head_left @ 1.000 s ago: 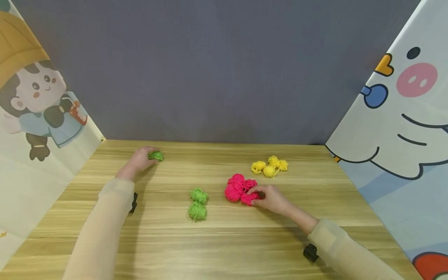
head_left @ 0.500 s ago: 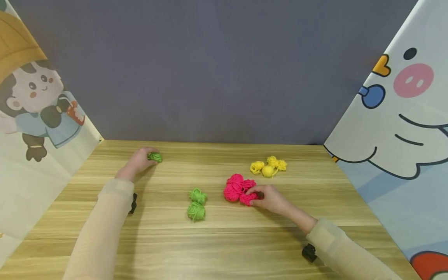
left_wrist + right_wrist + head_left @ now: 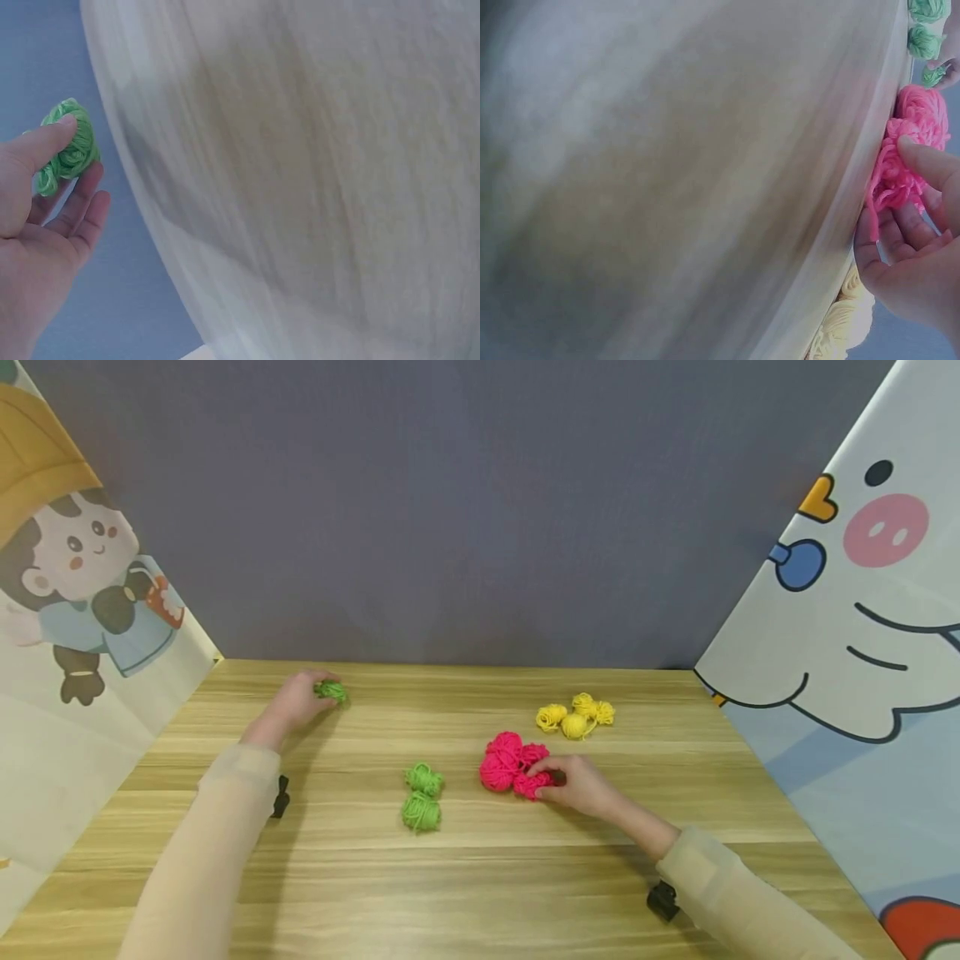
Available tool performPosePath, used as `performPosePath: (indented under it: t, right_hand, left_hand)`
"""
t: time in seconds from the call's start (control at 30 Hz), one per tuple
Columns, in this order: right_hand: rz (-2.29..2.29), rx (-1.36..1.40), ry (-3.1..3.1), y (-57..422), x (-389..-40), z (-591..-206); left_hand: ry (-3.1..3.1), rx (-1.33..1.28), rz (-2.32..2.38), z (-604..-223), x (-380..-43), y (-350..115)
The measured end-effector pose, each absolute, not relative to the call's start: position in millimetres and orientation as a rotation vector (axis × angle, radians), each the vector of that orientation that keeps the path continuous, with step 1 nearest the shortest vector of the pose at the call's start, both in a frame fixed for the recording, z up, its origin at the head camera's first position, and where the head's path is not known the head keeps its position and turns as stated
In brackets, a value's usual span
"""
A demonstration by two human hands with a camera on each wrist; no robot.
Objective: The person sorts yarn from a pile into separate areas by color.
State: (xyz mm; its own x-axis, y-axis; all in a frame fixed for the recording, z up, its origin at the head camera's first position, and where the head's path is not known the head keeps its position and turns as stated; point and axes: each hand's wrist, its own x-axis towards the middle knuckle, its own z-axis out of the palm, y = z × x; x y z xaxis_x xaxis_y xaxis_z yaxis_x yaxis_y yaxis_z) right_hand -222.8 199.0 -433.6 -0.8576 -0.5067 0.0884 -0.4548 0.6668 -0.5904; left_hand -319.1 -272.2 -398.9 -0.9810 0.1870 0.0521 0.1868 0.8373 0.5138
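At the table's far left, my left hand [image 3: 302, 695] pinches a small green yarn ball [image 3: 73, 142] between thumb and fingers. My right hand [image 3: 579, 783] grips one pink yarn ball [image 3: 531, 785] at the right side of a pink cluster. Two larger pink yarn balls [image 3: 501, 763] lie against it on the left, and a loose strand hangs from the held ball in the right wrist view. Between the hands, two green yarn balls [image 3: 422, 797] lie one in front of the other. Several yellow yarn balls [image 3: 576, 725] sit grouped behind the right hand.
The wood-grain table [image 3: 465, 893] reaches back to a grey panel [image 3: 465, 527]. White printed panels stand on both sides, a cartoon child [image 3: 90, 560] on the left one and a pig-nosed figure [image 3: 885, 610] on the right. Black wrist cameras sit under both sleeves.
My left hand has shifted slightly left and back, with the green yarn ball still pinched and turned a little. The right hand stays on the pink yarn ball.
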Motion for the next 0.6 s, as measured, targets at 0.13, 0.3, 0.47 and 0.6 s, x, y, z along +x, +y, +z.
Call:
performPosePath:
  t: [0.13,0.3,0.47,0.6]
  right_hand:
    - [-0.951,-0.802,2.79,199.0,-223.7,-434.0]
    - [-0.951,-0.792,2.783,199.5,-224.3,-434.1]
    - [-0.951,-0.785,2.779,199.8,-223.9,-434.0]
    - [-0.956,-0.778,2.776,199.8,-223.7,-433.5]
  left_hand:
    - [3.027,0.306,0.826,-393.4,-315.5,-268.5]
    - [3.042,0.311,0.826,-386.2,-310.6,-262.0]
    - [3.069,0.323,0.818,-379.1,-305.6,-254.8]
    - [3.097,0.371,0.82,-372.5,-301.2,-249.7]
